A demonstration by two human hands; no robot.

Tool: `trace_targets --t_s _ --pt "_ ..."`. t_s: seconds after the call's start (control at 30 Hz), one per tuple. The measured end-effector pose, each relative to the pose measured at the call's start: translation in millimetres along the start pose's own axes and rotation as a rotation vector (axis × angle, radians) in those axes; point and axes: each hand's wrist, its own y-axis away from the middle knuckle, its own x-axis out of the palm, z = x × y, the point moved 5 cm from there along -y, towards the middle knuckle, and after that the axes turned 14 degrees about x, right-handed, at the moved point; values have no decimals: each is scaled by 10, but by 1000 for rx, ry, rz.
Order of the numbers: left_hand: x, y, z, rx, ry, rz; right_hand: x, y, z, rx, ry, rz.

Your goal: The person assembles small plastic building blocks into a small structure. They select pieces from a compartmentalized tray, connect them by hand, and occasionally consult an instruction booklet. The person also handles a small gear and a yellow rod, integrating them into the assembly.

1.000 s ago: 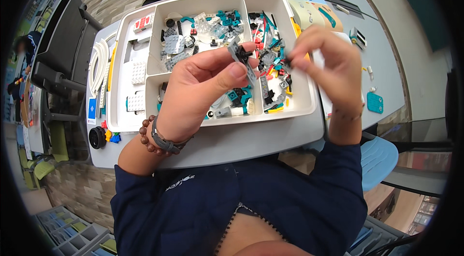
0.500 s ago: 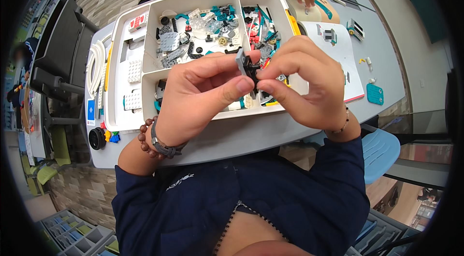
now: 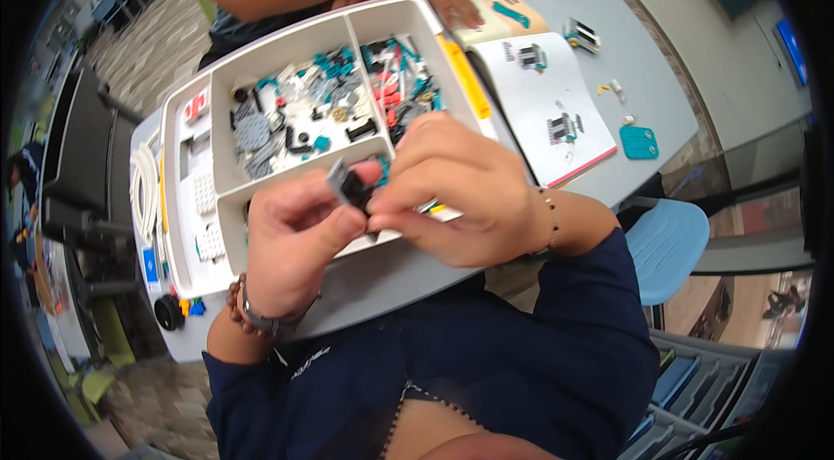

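Between my hands, over the near edge of the tray, is a small building-brick assembly [image 3: 346, 185] with a grey plate on its left and black parts on its right. My left hand [image 3: 291, 230] grips it between thumb and fingers. From the right, my right hand [image 3: 465, 186] pinches its black side with thumb and forefinger; the fingertips hide whatever small part lies between them. Beneath and beyond my hands stands the white sorting tray [image 3: 228, 186], its compartments holding grey, teal, black, white and red bricks. My hands cover part of its near compartments.
An open instruction booklet [image 3: 543, 112] lies right of the tray. Past it are a small brick model [image 3: 582, 36] and a teal plate [image 3: 640, 143]. Across the table, another person's hand [image 3: 443, 0] rests on the booklet's far part. A black wheel [image 3: 168, 312] sits at the left edge.
The view has swung, so tray and booklet appear shifted left. The assembly stays in my hands, now tilted differently. The other person's hand has come down flat onto the booklet.
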Motion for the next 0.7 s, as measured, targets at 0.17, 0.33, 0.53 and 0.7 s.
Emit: trace_targets --t_s 0.17,0.33,0.53,0.7 --pt "1 -19 2 12 -79 19 6 69 -20 -91 47 -82" --pt "14 -37 40 -31 -72 39 -15 90 -32 -145 188 -96" --pt "57 -20 83 -76 -27 27 -47 103 -21 -152 269 -66" --pt "56 -47 127 -39 -99 -26 -38 116 -11 -189 336 -72"
